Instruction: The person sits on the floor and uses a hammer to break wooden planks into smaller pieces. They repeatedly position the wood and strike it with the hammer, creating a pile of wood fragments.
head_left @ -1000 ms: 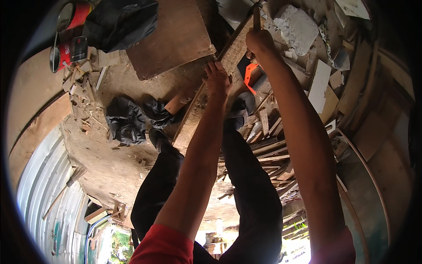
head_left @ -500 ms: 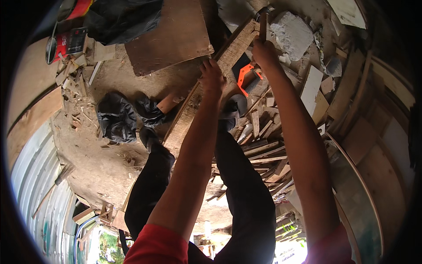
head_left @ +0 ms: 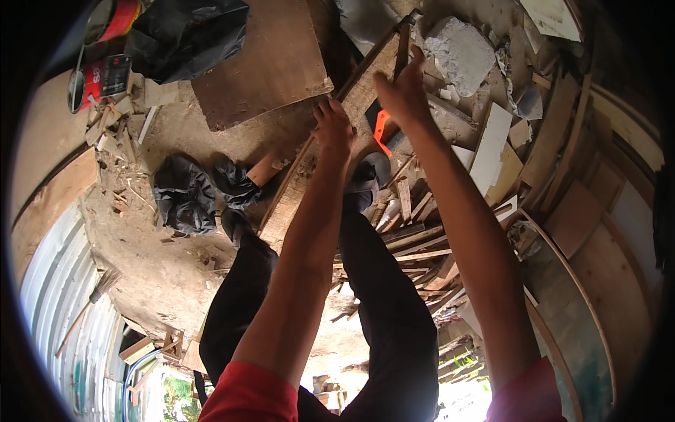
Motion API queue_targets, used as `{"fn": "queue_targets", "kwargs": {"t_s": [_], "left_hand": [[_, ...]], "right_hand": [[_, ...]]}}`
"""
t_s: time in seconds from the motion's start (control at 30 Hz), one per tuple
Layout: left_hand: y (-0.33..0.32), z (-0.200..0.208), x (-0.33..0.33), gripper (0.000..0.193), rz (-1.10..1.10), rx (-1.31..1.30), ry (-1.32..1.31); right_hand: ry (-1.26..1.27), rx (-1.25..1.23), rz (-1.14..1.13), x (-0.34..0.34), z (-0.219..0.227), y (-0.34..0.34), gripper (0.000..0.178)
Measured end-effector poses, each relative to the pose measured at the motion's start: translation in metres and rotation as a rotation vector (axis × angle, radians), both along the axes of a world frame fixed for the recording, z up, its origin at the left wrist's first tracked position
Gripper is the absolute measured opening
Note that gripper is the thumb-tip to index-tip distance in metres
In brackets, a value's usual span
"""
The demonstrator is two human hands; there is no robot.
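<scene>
A long, rough wooden plank slants from between my legs up toward the far side. My left hand is at the plank's left edge, its fingers curled over it. Whether anything small is between those fingers is hidden. Farther along, a hammer lies on the plank's far end, handle toward me. Just behind that handle, my right hand is spread with fingers and thumb apart, not gripping it. An orange handle, perhaps of a saw, shows partly beneath my right hand.
A brown board and black plastic sheet lie at the far left. Right of the hammer sits a concrete chunk. Scrap wood strips pile up by my right leg. A crumpled black bag lies left of my feet.
My right hand has let go of the hammer, which now rests on the plank, and has opened and shifted left over the orange handle. My left hand stays at the plank.
</scene>
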State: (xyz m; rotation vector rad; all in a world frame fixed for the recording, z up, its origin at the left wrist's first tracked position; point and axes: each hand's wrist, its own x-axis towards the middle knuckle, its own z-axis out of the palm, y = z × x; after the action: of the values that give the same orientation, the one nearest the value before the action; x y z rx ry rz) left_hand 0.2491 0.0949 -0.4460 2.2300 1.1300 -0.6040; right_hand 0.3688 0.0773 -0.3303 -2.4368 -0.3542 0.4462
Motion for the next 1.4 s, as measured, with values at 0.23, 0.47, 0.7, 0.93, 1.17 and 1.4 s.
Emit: {"fn": "queue_targets", "kwargs": {"t_s": [0.23,0.47,0.7,0.93,1.17,1.4], "left_hand": [[0.024,0.02,-0.01,0.082,-0.09,-0.123,-0.075],[0.055,0.073,0.031,0.06,0.37,-0.755,-0.541],[0.078,0.079,0.128,0.049,0.754,-1.308,-0.393],[0.069,0.025,0.195,0.014,0.815,-1.534,-0.288],[0.072,0.013,0.2,0.018,0.74,-1.521,-0.287],[0.061,0.052,0.166,0.049,0.2,-0.763,-0.525]], "right_hand": [[-0.334,-0.119,0.664,0.007,0.019,-0.042,0.039],[-0.554,-0.139,1.069,0.036,0.035,-0.034,0.046],[-0.345,0.148,0.93,0.044,0.021,-0.048,0.048],[-0.379,0.45,0.597,0.017,0.001,-0.056,0.031],[-0.449,0.633,0.204,-0.004,-0.03,-0.037,0.01],[-0.502,0.887,-0.067,-0.005,-0.045,-0.024,0.022]]}}
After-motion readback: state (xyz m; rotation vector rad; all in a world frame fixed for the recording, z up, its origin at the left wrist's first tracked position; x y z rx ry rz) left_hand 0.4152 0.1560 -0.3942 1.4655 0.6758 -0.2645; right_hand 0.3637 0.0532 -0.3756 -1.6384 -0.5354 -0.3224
